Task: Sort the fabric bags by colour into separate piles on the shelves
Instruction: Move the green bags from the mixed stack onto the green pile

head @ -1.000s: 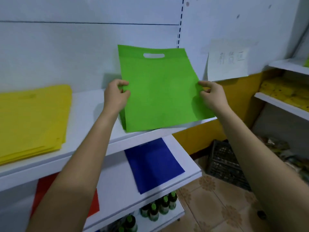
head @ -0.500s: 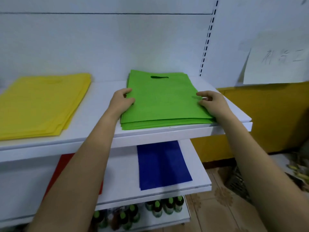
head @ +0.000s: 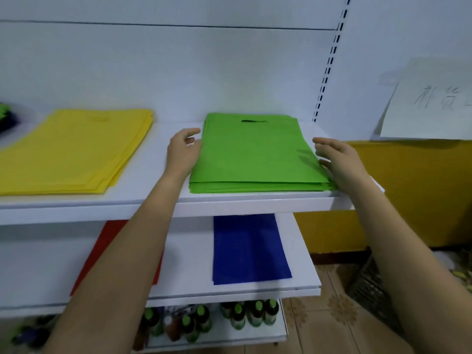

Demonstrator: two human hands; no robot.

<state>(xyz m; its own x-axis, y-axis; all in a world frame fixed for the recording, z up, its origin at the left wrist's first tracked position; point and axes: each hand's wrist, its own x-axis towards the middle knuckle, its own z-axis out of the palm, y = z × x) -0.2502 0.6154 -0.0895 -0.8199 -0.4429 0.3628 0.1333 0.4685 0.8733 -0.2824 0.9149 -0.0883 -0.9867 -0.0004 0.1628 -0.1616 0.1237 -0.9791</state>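
Lying at the left of the white upper shelf [head: 155,159] is a stack of flat yellow fabric bags [head: 74,152]. The left hand [head: 182,153], fingers relaxed and holding nothing, sits just beside a stack of flat green fabric bags [head: 255,154]. The right hand [head: 339,162], fingers straight, flanks its right edge. On the lower shelf [head: 298,264] lie a red fabric bag [head: 102,249] and a blue fabric bag [head: 249,249].

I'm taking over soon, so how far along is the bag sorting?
Done: a yellow pile and a green pile lie on the upper shelf, a blue bag and a red bag on the shelf below. In hand: nothing held; the left hand and right hand are open beside the green pile, perhaps squaring it. Left: a green and dark heap at the far left looks unsorted.
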